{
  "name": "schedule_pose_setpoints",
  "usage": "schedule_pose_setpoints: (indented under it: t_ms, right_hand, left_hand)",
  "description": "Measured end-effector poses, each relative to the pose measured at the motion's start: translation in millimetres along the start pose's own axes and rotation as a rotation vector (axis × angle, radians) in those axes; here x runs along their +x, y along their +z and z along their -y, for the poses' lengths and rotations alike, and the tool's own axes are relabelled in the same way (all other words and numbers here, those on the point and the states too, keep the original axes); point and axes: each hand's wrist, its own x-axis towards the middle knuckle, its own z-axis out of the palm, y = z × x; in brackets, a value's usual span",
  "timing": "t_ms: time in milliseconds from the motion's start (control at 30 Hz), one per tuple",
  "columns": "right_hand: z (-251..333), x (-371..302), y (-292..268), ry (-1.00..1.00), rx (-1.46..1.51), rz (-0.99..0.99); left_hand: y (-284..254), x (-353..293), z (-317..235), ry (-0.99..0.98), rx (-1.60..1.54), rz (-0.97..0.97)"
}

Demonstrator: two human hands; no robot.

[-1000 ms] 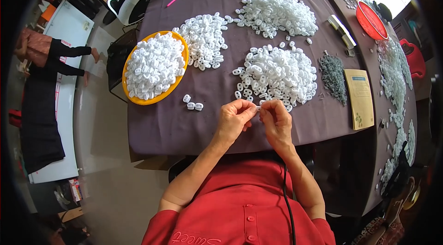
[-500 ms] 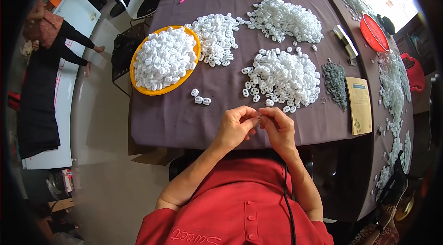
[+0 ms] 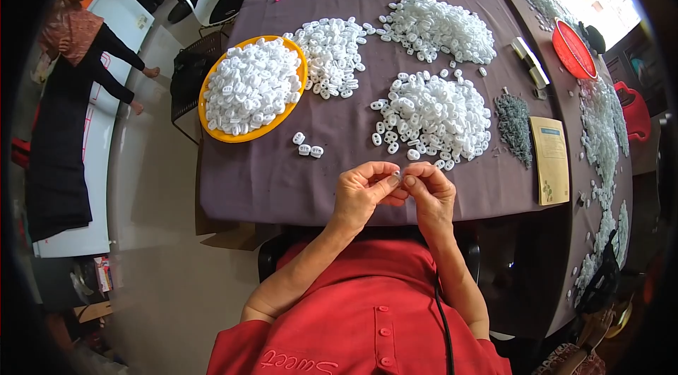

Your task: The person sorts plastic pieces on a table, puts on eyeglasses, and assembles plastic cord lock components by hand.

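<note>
White piece [image 3: 397, 173] near frame centre, mostly hidden. Left hand [image 3: 354, 197] grip pinching it; right hand [image 3: 433, 200] eased slightly rightward, grip contents cannot tell. Fingertip work seemingly unfinished.

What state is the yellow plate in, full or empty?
Full: white pieces are heaped across the yellow plate, leaving mainly its rim showing.

The left hand [image 3: 364, 197] and right hand [image 3: 435, 202] are close together, fingers curled, each thumb bent toward its index finger. The bare left forearm [image 3: 305, 268] slants in from the near left; the right forearm [image 3: 459, 280] stands steeper.
</note>
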Motion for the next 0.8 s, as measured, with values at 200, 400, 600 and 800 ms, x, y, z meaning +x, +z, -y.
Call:
schedule_pose_setpoints:
  t_ms: [200,400,600,800]
  right_hand:
    - [-4.0,-2.5,0.5,0.013,0.02,-0.018]
    - [-3.7,-2.4,0.7,0.011,0.025,-0.02]
    - [-3.9,-2.2,0.2,0.031,0.016,-0.028]
    - [-4.1,-1.2,0.1,0.014,0.044,-0.024]
  left_hand:
    - [-0.1,-0.7,-2.9,-0.012,0.015,-0.011]
    - [1.1,-0.8,-4.1,-0.009,0.046,-0.012]
    - [0.1,0.4,-1.7,-0.006,0.086,0.006]
    - [1.2,0.5,-1.3,-0.019,0.085,-0.003]
